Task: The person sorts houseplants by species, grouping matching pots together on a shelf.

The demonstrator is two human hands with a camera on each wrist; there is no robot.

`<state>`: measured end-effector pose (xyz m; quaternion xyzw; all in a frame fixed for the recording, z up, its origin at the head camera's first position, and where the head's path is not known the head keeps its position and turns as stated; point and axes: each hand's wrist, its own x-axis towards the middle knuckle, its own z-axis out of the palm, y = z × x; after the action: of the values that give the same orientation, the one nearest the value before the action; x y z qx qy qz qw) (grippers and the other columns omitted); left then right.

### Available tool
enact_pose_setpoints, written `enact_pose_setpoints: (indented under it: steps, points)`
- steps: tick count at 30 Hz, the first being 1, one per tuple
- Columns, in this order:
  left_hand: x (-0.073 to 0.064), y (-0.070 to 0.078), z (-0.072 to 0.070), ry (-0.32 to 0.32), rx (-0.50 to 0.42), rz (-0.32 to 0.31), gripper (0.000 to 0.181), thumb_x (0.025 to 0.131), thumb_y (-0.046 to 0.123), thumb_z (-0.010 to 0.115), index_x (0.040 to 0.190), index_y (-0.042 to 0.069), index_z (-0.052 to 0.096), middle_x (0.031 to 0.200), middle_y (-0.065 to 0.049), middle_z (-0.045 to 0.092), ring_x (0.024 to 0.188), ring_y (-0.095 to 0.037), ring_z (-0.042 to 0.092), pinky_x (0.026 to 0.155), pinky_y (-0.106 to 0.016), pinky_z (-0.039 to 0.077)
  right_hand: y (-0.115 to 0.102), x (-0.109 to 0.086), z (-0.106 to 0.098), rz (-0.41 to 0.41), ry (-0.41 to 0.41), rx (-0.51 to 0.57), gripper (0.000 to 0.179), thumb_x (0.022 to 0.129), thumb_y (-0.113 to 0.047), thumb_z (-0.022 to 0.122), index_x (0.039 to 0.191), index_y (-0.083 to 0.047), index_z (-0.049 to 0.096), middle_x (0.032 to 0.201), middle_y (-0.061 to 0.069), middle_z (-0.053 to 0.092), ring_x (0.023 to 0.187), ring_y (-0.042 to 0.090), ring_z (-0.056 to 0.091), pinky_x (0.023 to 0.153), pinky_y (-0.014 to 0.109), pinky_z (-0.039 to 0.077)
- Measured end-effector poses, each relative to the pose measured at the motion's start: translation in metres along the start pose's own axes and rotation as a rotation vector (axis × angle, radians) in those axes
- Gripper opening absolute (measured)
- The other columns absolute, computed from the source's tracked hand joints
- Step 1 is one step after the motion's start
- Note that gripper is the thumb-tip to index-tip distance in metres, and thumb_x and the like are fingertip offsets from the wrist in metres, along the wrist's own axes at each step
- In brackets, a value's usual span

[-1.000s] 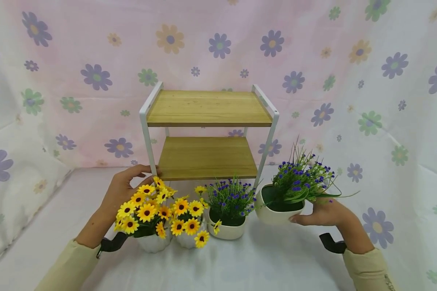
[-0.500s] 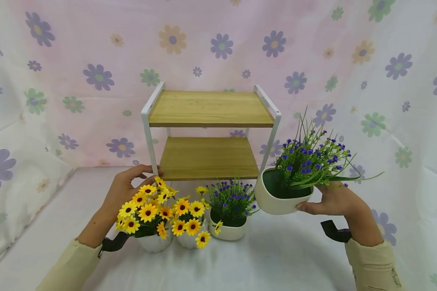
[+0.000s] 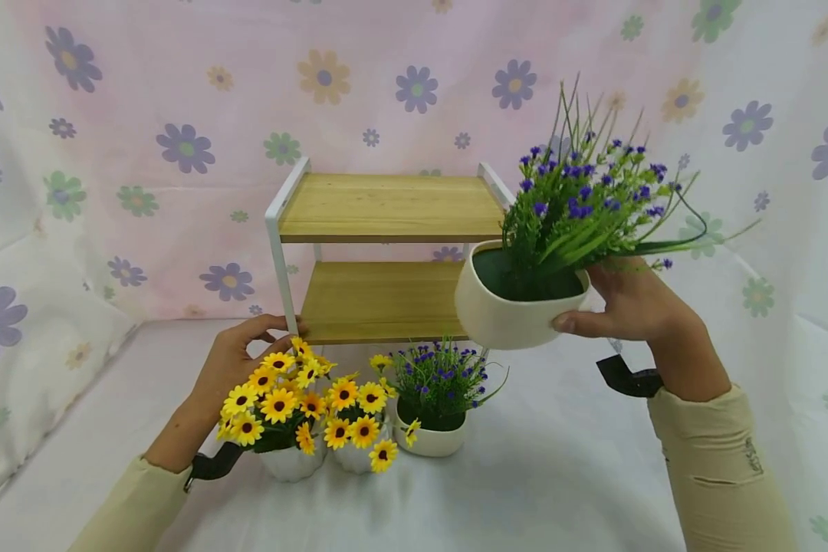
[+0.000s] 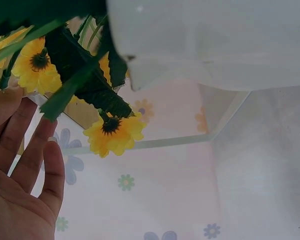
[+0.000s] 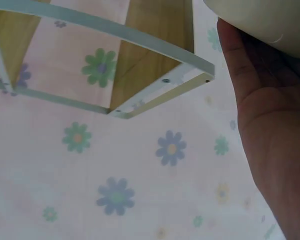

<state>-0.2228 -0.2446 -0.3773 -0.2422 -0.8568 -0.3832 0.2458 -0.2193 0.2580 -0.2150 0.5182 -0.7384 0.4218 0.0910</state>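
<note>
My right hand (image 3: 642, 303) grips a white flowerpot (image 3: 517, 318) with purple artificial flowers (image 3: 586, 192), thumb on the front of its wall. The pot is lifted and tilted, in front of the right side of a two-tier shelf (image 3: 396, 207). Its base shows in the right wrist view beside the palm (image 5: 280, 120). My left hand (image 3: 231, 356) holds the shelf's left front leg low down, thumb and forefinger at the post; yellow flowers partly cover the hand. The left wrist view shows the other fingers (image 4: 52, 170) loosely bent.
Two white pots of yellow sunflowers (image 3: 279, 402) (image 3: 362, 418) stand before the shelf's left half. Next to them is another white pot (image 3: 431, 441) with purple flowers. White cloth (image 3: 524, 491) covers the table, and a flower-patterned curtain (image 3: 145, 253) hangs behind.
My right hand has raised the flowerpot from near the table, first to the right, then up and left to between the shelf's tiers. My left hand stays at the leg.
</note>
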Motion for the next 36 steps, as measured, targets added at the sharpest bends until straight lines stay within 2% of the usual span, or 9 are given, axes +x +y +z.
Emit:
enact_pose_setpoints:
  steps: [4, 7, 13, 19, 24, 32, 36]
  points:
    - [0.0, 0.001, 0.0, 0.002, 0.001, 0.004, 0.025, 0.101, 0.004, 0.072, 0.123, 0.015, 0.077, 0.119, -0.002, 0.079, 0.104, 0.0, 0.065, 0.088, -0.01, 0.048, -0.006, 0.029, -0.007, 0.03, 0.023, 0.078, 0.099, 0.085, -0.009, 0.089, 0.165, -0.01, 0.03, 0.163, 0.011, 0.041, 0.146, 0.026, 0.042, 0.119, 0.027, 0.039]
    - [0.0, 0.001, 0.0, 0.001, 0.007, -0.003, 0.024, 0.101, 0.006, 0.072, 0.123, 0.015, 0.076, 0.118, -0.001, 0.079, 0.104, -0.002, 0.066, 0.087, -0.011, 0.048, -0.005, 0.048, -0.011, 0.052, 0.038, 0.132, 0.092, 0.086, -0.009, 0.088, 0.162, -0.01, 0.036, 0.159, 0.014, 0.045, 0.143, 0.03, 0.045, 0.116, 0.028, 0.043]
    - [-0.001, 0.0, 0.001, 0.001, 0.005, -0.005, 0.026, 0.1, 0.004, 0.073, 0.124, 0.012, 0.076, 0.115, -0.003, 0.08, 0.1, 0.0, 0.065, 0.086, -0.01, 0.049, 0.009, 0.075, -0.015, 0.074, 0.068, 0.147, 0.08, 0.089, -0.003, 0.082, 0.158, -0.011, 0.041, 0.154, 0.014, 0.051, 0.135, 0.031, 0.054, 0.109, 0.027, 0.05]
    - [-0.002, -0.002, 0.003, 0.004, 0.015, -0.008, 0.026, 0.099, 0.004, 0.074, 0.124, 0.013, 0.077, 0.115, -0.002, 0.08, 0.1, -0.002, 0.066, 0.084, -0.011, 0.049, 0.027, 0.088, -0.015, 0.099, 0.086, 0.175, 0.065, 0.094, -0.005, 0.075, 0.153, -0.007, 0.048, 0.145, 0.016, 0.059, 0.123, 0.03, 0.066, 0.101, 0.031, 0.057]
    - [-0.003, -0.003, 0.003, 0.004, 0.031, -0.009, 0.024, 0.1, 0.007, 0.073, 0.121, 0.016, 0.078, 0.114, 0.0, 0.079, 0.094, -0.007, 0.066, 0.082, -0.013, 0.051, 0.04, 0.092, -0.016, 0.171, 0.142, 0.145, 0.053, 0.095, -0.011, 0.073, 0.144, -0.003, 0.054, 0.132, 0.014, 0.068, 0.113, 0.026, 0.072, 0.096, 0.028, 0.059]
    - [-0.002, -0.003, 0.003, 0.014, 0.047, -0.002, 0.023, 0.1, 0.006, 0.074, 0.12, 0.017, 0.078, 0.113, 0.0, 0.079, 0.094, -0.008, 0.067, 0.082, -0.012, 0.051, 0.06, 0.104, -0.016, 0.296, 0.21, 0.033, 0.053, 0.096, -0.019, 0.074, 0.142, -0.003, 0.055, 0.125, 0.012, 0.07, 0.112, 0.021, 0.071, 0.096, 0.025, 0.056]
    - [-0.002, -0.003, 0.004, 0.005, 0.063, -0.025, 0.023, 0.1, 0.005, 0.074, 0.121, 0.013, 0.077, 0.115, -0.003, 0.078, 0.095, -0.011, 0.068, 0.083, -0.01, 0.05, 0.067, 0.11, -0.017, 0.338, 0.235, -0.01, 0.054, 0.096, -0.026, 0.074, 0.143, -0.006, 0.056, 0.119, 0.009, 0.07, 0.103, 0.024, 0.067, 0.083, 0.024, 0.054]
